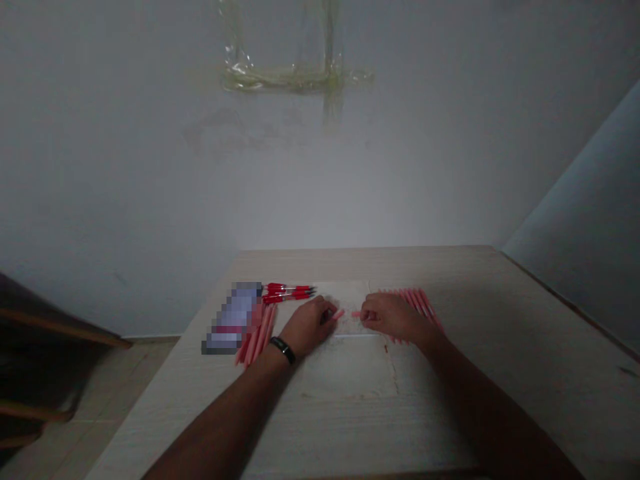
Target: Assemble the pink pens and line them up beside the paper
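My left hand [311, 323], with a dark band on its wrist, is closed on a small pink pen part [339, 314] that sticks out past the fingertips. Facing it across a narrow gap, my right hand [387, 315] pinches another pink pen part [355, 313]. The two pieces are apart, and how far each runs inside the fingers is hidden. A row of pink pens [420, 301] lies beside and partly under my right hand. Left of my left wrist is a bunch of pink pens [260, 337]. Several red pens [287, 289] with dark tips lie behind it.
A phone-like object [233, 320], blurred out, lies at the left of the pale wooden table [345, 440]. Behind the table rises a grey wall [390, 187] with yellowed tape [285, 80]. Dark wooden furniture [45, 360] stands on the floor at the left.
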### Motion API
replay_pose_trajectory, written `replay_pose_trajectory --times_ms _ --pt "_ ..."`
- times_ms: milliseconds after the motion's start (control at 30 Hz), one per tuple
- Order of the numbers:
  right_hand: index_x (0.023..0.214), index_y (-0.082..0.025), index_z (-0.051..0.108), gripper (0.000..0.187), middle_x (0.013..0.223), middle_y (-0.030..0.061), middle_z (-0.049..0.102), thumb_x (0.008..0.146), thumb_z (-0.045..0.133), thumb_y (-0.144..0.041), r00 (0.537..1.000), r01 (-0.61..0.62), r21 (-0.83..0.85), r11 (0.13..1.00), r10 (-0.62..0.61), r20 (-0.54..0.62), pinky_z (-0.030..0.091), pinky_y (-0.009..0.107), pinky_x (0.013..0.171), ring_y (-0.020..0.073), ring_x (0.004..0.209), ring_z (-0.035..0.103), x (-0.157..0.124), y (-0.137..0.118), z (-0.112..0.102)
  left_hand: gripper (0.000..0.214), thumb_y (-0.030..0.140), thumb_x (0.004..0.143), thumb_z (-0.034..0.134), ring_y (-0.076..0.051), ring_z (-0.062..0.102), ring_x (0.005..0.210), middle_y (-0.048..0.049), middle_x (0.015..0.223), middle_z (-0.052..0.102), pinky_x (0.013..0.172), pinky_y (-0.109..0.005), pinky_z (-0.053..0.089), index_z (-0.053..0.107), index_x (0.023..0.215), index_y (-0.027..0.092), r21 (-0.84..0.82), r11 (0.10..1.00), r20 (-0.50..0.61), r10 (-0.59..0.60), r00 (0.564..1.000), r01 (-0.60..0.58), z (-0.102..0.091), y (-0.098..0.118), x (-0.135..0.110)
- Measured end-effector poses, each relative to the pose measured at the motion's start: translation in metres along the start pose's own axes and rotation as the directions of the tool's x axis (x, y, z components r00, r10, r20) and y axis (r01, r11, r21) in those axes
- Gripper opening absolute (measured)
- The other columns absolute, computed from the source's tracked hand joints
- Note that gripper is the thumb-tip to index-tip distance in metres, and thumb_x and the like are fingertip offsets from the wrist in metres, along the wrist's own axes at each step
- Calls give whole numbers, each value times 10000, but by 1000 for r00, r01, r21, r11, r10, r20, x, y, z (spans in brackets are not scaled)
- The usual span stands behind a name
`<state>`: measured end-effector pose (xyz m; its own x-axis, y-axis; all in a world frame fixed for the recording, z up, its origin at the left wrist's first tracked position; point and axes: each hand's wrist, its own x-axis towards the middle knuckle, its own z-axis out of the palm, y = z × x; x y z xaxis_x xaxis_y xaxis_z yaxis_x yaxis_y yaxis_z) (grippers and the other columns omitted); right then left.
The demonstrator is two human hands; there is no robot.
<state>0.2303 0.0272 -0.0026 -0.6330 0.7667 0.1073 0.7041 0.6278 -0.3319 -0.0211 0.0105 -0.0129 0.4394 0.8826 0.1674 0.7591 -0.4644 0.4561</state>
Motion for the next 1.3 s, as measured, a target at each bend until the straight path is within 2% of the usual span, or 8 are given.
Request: replay_pose_trajectory --times_ms 133,367,500,600,767,967,1067,1300 --pt "831 -183 682 54 860 35 683 835 662 -234 1000 -25 -22 999 25 13 349 261 696 178 823 604 1 -3 3 179 321 906 577 -180 573 857 -69 973 605 741 -272 434 671 1002 201 -1 999 -41 53 998 -53 -2 7 -1" --pt "803 -181 639 37 835 26 647 817 672 -189 999 -40 13 999 40 0 346 255 670 165 777 582 2 -4 8 160 292 817 709 -202 556 949 -58 997 602 813 -286 452 659 940 202 -14 977 125 212 969 -212 0 15 -2" --pt "812 -178 599 54 873 29 619 838 619 -136 995 61 48 997 -57 -82 368 245 720 157 826 560 5 -5 7 83 224 810 707 -202 565 960 -55 969 620 827 -283 448 670 877 192 -23 974 163 225 960 -225 6 15 -1" --pt "818 -180 573 76 827 14 593 831 597 -109 985 45 55 998 -35 -169 350 238 676 145 762 531 6 -6 4 45 160 825 663 -192 573 966 -49 965 637 859 -280 443 674 855 191 -38 971 152 238 959 -235 9 15 0" --pt "816 -187 562 88 769 -10 569 831 588 -105 971 36 85 996 -15 -237 334 232 636 129 692 506 4 -4 0 76 118 814 648 -173 583 901 -30 915 655 806 -258 438 656 845 187 -65 974 107 223 969 -217 6 18 1" --pt "956 -188 581 137 928 32 614 885 537 -80 945 73 119 990 -30 -326 413 260 757 158 853 561 5 8 -3 235 46 829 561 -158 581 882 -30 916 645 790 -246 435 685 951 203 -35 977 27 214 977 -213 1 14 2" --pt "996 -194 587 156 973 40 613 902 532 -82 929 65 141 988 -9 -369 429 281 812 169 914 567 5 14 -5 217 90 872 547 -158 582 857 -45 899 635 761 -245 434 713 960 199 2 982 -9 187 982 -187 -4 9 3" --pt "916 -197 593 132 922 31 604 914 526 -82 921 87 133 987 -29 -389 437 279 792 169 894 569 3 10 -9 203 242 936 551 -153 582 795 -67 904 635 685 -234 420 741 983 189 8 998 -71 68 995 -67 -14 6 5"
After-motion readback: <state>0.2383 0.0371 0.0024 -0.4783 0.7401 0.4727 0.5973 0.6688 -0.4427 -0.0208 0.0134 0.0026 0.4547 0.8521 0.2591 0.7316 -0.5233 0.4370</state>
